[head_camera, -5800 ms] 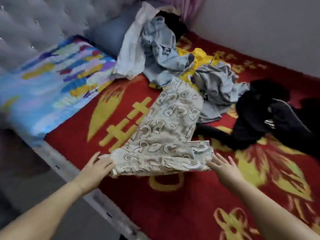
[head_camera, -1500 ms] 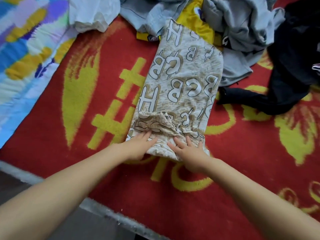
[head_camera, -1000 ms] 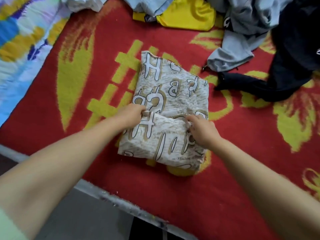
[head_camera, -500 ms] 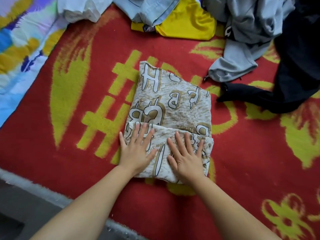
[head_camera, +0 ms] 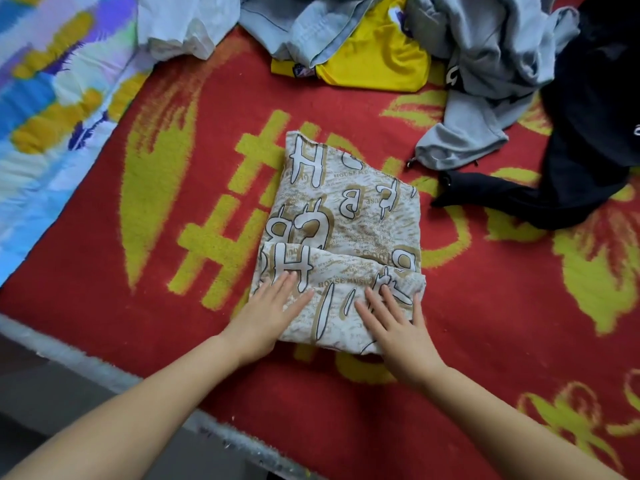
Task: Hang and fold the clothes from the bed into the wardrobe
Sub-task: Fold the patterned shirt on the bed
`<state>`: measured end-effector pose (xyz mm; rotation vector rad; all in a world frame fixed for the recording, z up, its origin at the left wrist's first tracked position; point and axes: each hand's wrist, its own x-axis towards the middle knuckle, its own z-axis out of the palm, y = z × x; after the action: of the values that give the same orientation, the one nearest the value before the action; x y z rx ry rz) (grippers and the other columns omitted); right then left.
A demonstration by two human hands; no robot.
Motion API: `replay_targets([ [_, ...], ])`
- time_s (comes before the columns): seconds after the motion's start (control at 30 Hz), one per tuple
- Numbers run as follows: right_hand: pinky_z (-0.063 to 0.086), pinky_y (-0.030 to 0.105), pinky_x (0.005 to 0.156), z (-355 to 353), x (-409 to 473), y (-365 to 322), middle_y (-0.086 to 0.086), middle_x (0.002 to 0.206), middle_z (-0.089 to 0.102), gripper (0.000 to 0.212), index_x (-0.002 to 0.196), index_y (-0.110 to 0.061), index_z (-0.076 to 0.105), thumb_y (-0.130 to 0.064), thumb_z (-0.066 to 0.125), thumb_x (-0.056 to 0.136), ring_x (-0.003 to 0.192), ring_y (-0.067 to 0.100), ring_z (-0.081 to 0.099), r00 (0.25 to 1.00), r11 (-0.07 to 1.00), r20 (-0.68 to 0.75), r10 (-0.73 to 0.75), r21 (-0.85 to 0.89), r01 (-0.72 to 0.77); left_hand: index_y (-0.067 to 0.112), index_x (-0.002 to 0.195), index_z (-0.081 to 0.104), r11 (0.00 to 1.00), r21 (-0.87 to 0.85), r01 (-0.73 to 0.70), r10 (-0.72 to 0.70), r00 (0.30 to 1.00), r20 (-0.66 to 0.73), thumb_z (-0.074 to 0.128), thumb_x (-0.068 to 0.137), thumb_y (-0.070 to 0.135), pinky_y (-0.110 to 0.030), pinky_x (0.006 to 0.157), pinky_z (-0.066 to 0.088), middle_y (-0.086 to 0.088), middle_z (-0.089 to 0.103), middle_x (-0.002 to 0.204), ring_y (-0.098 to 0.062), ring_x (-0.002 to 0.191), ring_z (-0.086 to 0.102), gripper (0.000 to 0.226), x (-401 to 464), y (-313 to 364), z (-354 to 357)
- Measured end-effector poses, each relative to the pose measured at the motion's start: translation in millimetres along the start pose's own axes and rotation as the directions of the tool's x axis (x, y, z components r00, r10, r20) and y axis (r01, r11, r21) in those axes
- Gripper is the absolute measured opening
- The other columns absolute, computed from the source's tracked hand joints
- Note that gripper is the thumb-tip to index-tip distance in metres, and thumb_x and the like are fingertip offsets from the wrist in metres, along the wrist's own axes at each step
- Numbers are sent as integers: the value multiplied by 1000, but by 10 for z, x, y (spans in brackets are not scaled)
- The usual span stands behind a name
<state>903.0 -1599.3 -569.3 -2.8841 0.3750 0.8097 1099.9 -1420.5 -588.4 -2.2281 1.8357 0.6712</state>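
A beige garment printed with large white letters lies folded on the red and yellow blanket, its near end turned over on itself. My left hand lies flat on the fold's left corner with straight fingers. My right hand presses flat on the fold's right side. A heap of clothes lies beyond: a yellow shirt, a light denim piece, a grey hoodie, a white garment and a black garment. No wardrobe is in view.
A pastel patterned quilt covers the bed's left part. The bed's near edge runs diagonally at the lower left, with grey floor below it.
The garment went from long and spread out to folded in half, then its near end was folded up. In the last half second both hands slid apart and nearer, smoothing the fold.
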Motion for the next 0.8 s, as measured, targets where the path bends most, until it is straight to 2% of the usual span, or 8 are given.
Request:
replay_targets([
  [0.1, 2, 66, 111, -264, 7, 20, 1, 161, -9, 86, 154, -26, 0, 7, 39, 85, 148, 28, -11, 938, 990, 334, -92, 130, 51, 28, 151, -9, 968, -239, 74, 16, 936, 352, 38, 76, -8, -34, 118, 11, -16, 7, 159, -26, 147, 7, 96, 14, -14, -318],
  [0.17, 27, 54, 113, -616, 37, 174, 2, 157, 24, 82, 151, -30, 20, 10, 37, 82, 145, 19, 23, 830, 930, 499, -249, 363, 61, 31, 150, 24, 889, -438, 136, 130, 841, 525, 40, 80, 3, -26, 104, 36, -7, 38, 149, -19, 131, 42, 77, 26, -107, -681],
  [0.23, 55, 28, 82, -1031, 145, 414, 1, 112, 64, 54, 130, -21, 52, 5, 44, 83, 102, 6, 64, 771, 819, 540, -337, 573, -44, 26, 124, 54, 796, -557, 237, 195, 771, 606, 46, 71, 12, -28, 72, 50, -8, 64, 113, -13, 88, 62, 55, 104, -315, -1088],
  [0.4, 48, 29, 72, -1430, 720, 1031, -8, 99, 63, 17, 104, -27, 61, -16, 59, 91, 88, 19, 63, 972, 680, 210, 105, 698, -225, 13, 124, 56, 621, -667, 411, -144, 897, 418, 55, 85, 7, -34, 77, 45, -1, 58, 114, -20, 100, 58, 39, 733, -939, -1621],
  [0.5, 50, 30, 71, -1193, 1035, 1006, 9, 121, 59, 34, 127, -16, 56, -11, 48, 95, 91, 24, 62, 913, 555, 89, 398, 769, -316, 16, 132, 52, 675, -615, 409, -394, 904, 169, 50, 92, 10, -32, 67, 44, -13, 58, 123, -21, 84, 57, 40, 1096, -958, -1472],
  [0.57, 40, 36, 100, -987, 1099, 802, 12, 137, 50, 41, 135, -12, 50, -8, 44, 95, 121, 27, 50, 826, 635, -125, 550, 705, -316, 15, 137, 47, 743, -560, 368, -535, 828, -166, 45, 96, 13, -38, 87, 43, -13, 55, 129, -26, 104, 54, 41, 1174, -819, -1284],
  [0.67, 11, 60, 112, -759, 1116, 288, 11, 148, 41, 48, 139, -14, 48, -19, 46, 91, 141, 31, 32, 756, 856, -468, 458, 462, -233, 17, 146, 35, 913, -317, 255, -387, 786, -483, 36, 98, 31, -57, 114, 12, -6, 39, 149, -24, 138, 34, 50, 1189, -370, -941],
  [0.8, -2, 68, 107, -404, 1185, -112, 1, 157, 25, 55, 149, -24, 28, -40, 22, 97, 146, 28, 18, 885, 931, -325, 332, 265, -252, 29, 151, 13, 953, -117, 278, -301, 904, -304, 14, 95, 44, -66, 111, 7, -2, 10, 159, -21, 147, 9, 59, 1119, -79, -464],
])
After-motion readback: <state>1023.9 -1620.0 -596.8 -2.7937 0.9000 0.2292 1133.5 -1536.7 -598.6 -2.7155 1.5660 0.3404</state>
